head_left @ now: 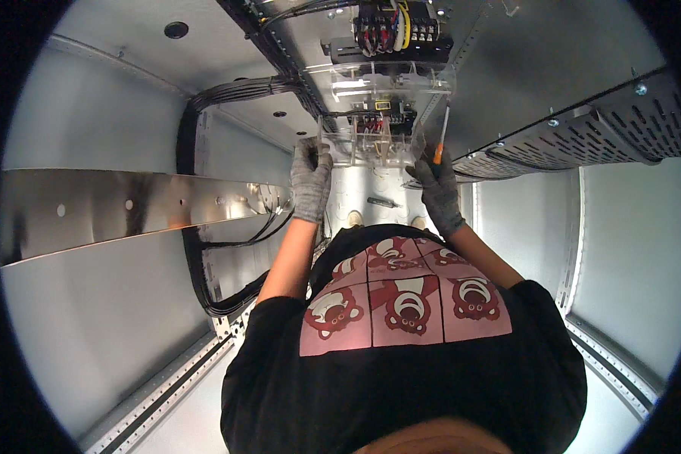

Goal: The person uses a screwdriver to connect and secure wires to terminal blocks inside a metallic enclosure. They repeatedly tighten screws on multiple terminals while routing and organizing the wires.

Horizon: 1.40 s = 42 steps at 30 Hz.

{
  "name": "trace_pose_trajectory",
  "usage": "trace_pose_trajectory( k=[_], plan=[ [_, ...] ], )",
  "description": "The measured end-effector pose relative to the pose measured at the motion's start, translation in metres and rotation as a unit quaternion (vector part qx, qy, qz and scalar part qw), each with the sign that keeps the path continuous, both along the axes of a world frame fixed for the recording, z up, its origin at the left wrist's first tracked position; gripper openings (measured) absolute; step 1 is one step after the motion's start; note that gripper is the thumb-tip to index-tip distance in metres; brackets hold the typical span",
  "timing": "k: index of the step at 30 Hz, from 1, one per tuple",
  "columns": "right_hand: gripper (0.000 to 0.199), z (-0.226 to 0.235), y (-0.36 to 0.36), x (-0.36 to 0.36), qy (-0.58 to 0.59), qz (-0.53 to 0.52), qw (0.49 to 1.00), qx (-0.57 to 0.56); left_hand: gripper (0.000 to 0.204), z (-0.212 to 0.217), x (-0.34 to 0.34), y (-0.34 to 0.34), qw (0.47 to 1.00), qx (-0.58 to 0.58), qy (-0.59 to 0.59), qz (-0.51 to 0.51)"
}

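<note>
My left hand (311, 181), in a grey knit glove, is closed on the left edge of a clear plastic cover (390, 157). Its fingertips are partly hidden there. Near the cover's right end, my right hand (440, 193), gloved the same way, grips a screwdriver (438, 154) by its orange handle, the thin shaft pointing up and away. Whether the right fingers also touch the cover I cannot tell. Behind the clear plastic sits a black terminal block (386, 121) with red and white wires. A second clear cover (386, 78) lies farther off.
Black cable bundles (238, 92) run along the left side. A shiny metal rail (113, 206) with holes juts in from the left. At the right hangs a slotted dark grey panel (583, 140). A wired electrical unit (397, 30) sits far off; a dark tool (384, 202) lies below.
</note>
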State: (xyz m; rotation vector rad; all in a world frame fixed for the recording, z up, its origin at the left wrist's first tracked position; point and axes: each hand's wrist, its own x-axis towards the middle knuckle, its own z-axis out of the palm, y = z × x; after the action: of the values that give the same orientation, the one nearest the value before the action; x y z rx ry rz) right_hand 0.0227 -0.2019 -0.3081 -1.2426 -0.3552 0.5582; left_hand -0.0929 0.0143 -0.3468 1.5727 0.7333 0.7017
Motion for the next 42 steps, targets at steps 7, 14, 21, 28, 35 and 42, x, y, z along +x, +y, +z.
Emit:
trace_pose_trajectory(
  k=[7, 14, 21, 28, 35, 42],
  plan=[
    [0.053, 0.014, -0.029, -0.012, -0.117, 0.022, 0.992, -0.033, 0.039, 0.04, -0.024, -0.035, 0.994, -0.067, -0.082, 0.02],
    [0.05, 0.021, -0.022, -0.013, -0.089, 0.001, 0.991, -0.096, 0.064, 0.065, -0.019, -0.027, 0.995, -0.023, -0.082, -0.044],
    [0.051, 0.039, -0.024, -0.017, -0.08, -0.023, 0.993, -0.081, 0.08, 0.07, -0.032, -0.008, 0.982, 0.024, -0.028, -0.186],
    [0.064, 0.065, -0.026, -0.021, -0.308, 0.043, 0.949, -0.058, 0.06, 0.104, -0.035, -0.011, 0.982, -0.12, -0.033, -0.142],
    [0.051, 0.081, -0.017, -0.006, -0.462, 0.043, 0.886, -0.002, 0.043, 0.089, -0.044, 0.0, 0.95, -0.228, 0.019, -0.212],
    [0.044, 0.093, 0.005, -0.005, -0.37, 0.028, 0.921, 0.122, 0.08, 0.129, -0.025, -0.02, 0.97, -0.143, -0.163, -0.114]
  ],
)
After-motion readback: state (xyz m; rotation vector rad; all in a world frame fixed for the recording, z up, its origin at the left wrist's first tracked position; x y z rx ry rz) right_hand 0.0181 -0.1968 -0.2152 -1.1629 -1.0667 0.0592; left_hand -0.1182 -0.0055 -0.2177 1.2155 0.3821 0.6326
